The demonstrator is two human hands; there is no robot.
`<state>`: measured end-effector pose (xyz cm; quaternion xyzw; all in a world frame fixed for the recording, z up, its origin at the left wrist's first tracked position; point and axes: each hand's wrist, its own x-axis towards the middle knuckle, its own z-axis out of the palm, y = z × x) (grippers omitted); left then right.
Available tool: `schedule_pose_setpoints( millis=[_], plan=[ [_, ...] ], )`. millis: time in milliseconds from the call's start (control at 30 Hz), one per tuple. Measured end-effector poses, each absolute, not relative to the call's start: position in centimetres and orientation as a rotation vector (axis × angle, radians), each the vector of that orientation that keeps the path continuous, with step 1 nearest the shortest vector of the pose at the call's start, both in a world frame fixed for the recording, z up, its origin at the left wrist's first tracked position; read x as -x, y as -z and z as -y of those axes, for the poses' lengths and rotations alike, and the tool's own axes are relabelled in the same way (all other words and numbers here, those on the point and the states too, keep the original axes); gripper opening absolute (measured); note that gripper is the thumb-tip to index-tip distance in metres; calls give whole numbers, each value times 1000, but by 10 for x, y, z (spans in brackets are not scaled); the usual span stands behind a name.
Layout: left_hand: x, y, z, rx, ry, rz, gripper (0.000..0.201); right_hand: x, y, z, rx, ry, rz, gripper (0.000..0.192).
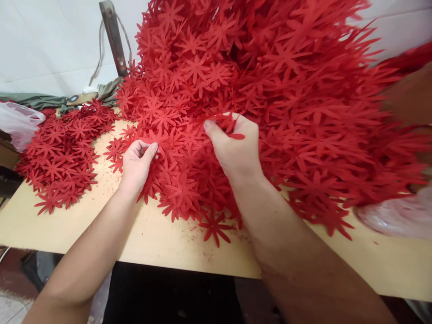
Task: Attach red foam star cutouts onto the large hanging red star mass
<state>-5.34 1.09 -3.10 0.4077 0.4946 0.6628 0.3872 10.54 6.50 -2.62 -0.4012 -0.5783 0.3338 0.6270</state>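
Note:
A tall heap of red flower-shaped fabric cutouts (195, 69) with long narrow petals spreads over the table in front of me. My left hand (137, 164) is closed at the heap's near left edge, thumb and fingers pinching a red flower cutout. To its right, my right hand (234, 144) is also closed, with red petals poking out between its thumb and fingers. How many pieces each hand pinches cannot be made out. One loose red flower (216, 227) lies on the table just below the heap.
A smaller pile of red flowers (64, 153) lies to the left on the pale table (162, 238). Beside it is a white plastic bag (22, 121). Clear plastic (398, 213) lies at the right. Behind stand a dark metal bar (114, 40) and green cloth (37, 100) near the tiled wall.

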Motion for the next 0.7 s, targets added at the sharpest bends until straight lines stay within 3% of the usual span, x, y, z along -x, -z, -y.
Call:
schedule_pose_setpoints(
  millis=[200,500,700],
  plan=[
    [55,37,-16,-1111,-1739,-1313,21,-100,32,-66,935,-862,1300,27],
    [72,54,-18,-1703,-1824,-1788,44,-99,19,-59,843,-1346,1281,38],
    [55,43,-5,-2028,-1675,-1567,32,-94,19,-53,773,-1594,1219,36]
  ],
)
